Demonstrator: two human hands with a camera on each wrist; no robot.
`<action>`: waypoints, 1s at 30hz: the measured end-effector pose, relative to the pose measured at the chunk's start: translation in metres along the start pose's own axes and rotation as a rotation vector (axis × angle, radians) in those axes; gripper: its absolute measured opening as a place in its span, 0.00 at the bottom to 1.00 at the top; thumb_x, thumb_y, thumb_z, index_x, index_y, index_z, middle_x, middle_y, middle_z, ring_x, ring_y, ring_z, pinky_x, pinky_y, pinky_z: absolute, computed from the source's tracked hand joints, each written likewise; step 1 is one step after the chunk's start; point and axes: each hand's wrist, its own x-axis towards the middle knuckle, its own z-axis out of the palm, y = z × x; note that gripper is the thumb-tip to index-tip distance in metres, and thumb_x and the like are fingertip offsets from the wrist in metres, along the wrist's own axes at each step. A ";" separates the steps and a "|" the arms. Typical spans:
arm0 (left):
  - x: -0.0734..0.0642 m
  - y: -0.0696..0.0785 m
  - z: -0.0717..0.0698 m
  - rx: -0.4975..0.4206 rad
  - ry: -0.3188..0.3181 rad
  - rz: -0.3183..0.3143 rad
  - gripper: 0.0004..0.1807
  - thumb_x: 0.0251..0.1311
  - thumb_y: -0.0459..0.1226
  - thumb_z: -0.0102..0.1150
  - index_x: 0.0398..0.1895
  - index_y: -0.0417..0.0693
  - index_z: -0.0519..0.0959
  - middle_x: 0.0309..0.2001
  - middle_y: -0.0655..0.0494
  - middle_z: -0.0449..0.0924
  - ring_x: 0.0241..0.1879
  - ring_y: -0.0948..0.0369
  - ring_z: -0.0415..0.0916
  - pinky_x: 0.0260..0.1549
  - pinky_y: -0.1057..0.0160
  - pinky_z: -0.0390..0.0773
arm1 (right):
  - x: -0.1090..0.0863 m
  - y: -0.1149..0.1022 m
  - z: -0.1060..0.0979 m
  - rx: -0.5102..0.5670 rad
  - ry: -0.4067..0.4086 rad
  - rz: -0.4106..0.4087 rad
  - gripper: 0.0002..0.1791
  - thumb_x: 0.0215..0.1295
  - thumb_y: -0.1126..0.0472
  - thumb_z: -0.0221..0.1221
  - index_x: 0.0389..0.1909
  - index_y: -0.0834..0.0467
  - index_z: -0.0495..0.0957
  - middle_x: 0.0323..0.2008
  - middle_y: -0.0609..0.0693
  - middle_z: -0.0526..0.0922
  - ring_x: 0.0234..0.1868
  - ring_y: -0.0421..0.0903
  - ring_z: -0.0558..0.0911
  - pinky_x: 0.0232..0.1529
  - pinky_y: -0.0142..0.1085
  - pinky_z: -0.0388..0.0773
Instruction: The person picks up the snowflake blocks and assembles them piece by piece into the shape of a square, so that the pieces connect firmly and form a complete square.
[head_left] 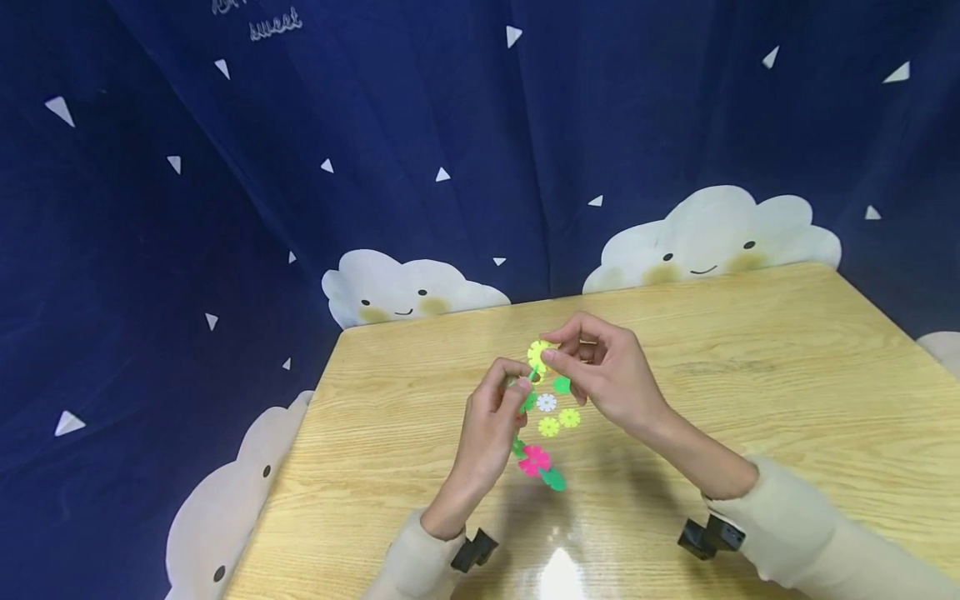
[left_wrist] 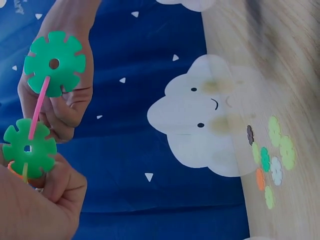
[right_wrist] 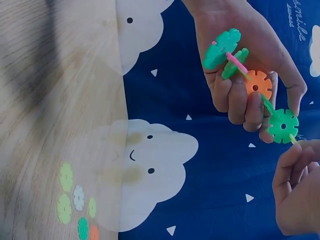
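My left hand (head_left: 487,425) had its fingers curled round a chain of slotted discs (right_wrist: 262,82), green, pink and orange, above the tabletop (head_left: 360,467). My right hand (head_left: 615,375) pinched a yellow disc (head_left: 536,355) at the chain's last green disc (right_wrist: 283,117); how deeply it was slotted, I couldn't tell. Loose discs (head_left: 548,427) lay toward the far edge.

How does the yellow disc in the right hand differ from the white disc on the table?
Colour: the yellow disc is bright, the white disc pale.
Place: the right hand pinches the yellow disc above the table, while the white disc lies on it.
Pose: the yellow disc is tilted up, the white disc flat.
Both are thin and round, with notched edges.
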 end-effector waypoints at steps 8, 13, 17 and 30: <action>-0.001 0.001 0.000 0.057 0.052 0.022 0.12 0.76 0.45 0.52 0.50 0.48 0.79 0.27 0.56 0.69 0.25 0.64 0.67 0.32 0.64 0.77 | 0.000 -0.001 0.003 -0.015 0.001 -0.036 0.05 0.66 0.72 0.67 0.40 0.64 0.83 0.28 0.50 0.85 0.12 0.48 0.70 0.11 0.32 0.69; -0.002 -0.002 0.001 0.067 0.070 0.019 0.12 0.75 0.46 0.53 0.48 0.49 0.80 0.24 0.57 0.68 0.24 0.64 0.67 0.31 0.64 0.77 | -0.001 0.001 0.003 -0.009 -0.008 -0.043 0.05 0.65 0.73 0.67 0.41 0.64 0.83 0.26 0.51 0.84 0.12 0.47 0.70 0.11 0.32 0.69; -0.003 -0.003 0.002 0.068 0.082 0.019 0.12 0.76 0.47 0.54 0.48 0.50 0.80 0.23 0.59 0.68 0.22 0.65 0.65 0.27 0.67 0.73 | -0.002 0.003 0.003 0.008 -0.016 -0.040 0.05 0.66 0.73 0.66 0.40 0.65 0.83 0.26 0.51 0.84 0.12 0.46 0.70 0.11 0.32 0.68; -0.006 -0.007 0.004 0.041 0.047 0.056 0.14 0.76 0.45 0.54 0.49 0.45 0.79 0.21 0.59 0.66 0.18 0.66 0.61 0.19 0.70 0.63 | -0.007 0.007 0.002 0.046 -0.056 -0.057 0.06 0.66 0.75 0.65 0.42 0.67 0.83 0.25 0.50 0.84 0.12 0.46 0.69 0.12 0.33 0.68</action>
